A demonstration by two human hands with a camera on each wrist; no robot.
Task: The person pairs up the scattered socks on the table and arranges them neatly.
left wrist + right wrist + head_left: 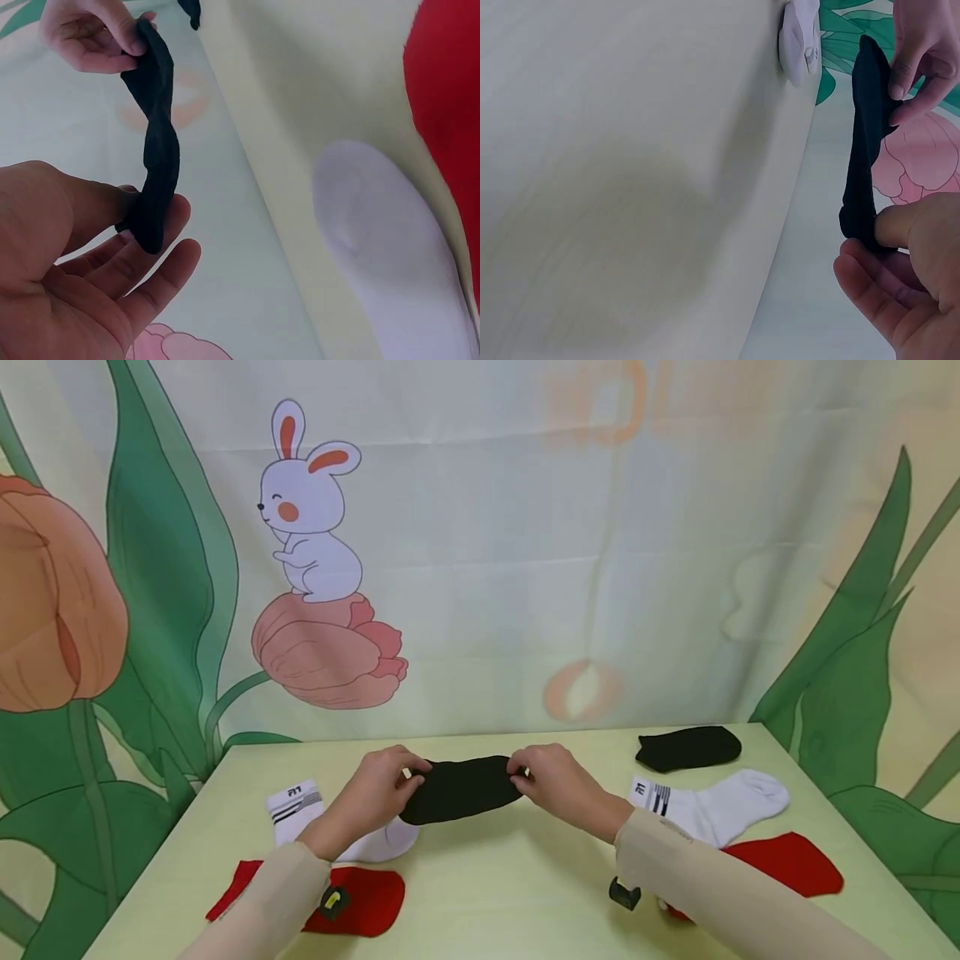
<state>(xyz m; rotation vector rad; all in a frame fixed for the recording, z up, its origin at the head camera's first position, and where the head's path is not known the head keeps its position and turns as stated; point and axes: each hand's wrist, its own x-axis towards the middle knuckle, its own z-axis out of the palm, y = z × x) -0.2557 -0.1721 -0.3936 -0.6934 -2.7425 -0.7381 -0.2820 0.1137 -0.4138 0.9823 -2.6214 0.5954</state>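
Note:
A black sock [461, 791] is stretched sideways between both hands, held up over the table. My left hand [378, 789] pinches its left end between thumb and fingers. The other end is pinched by my right hand [558, 783]. In the left wrist view the sock [156, 127] hangs edge-on with a slight twist, well away from the tabletop. From the right wrist, the sock [866, 135] also shows narrow, its near end between thumb and fingertips.
On the left lie a white striped sock [296, 810] and a red sock [367, 902], both partly behind the left arm. To the right are another black sock [690, 748], a white sock [742, 802] and a red sock [795, 864]. A printed curtain [480, 568] hangs behind the table.

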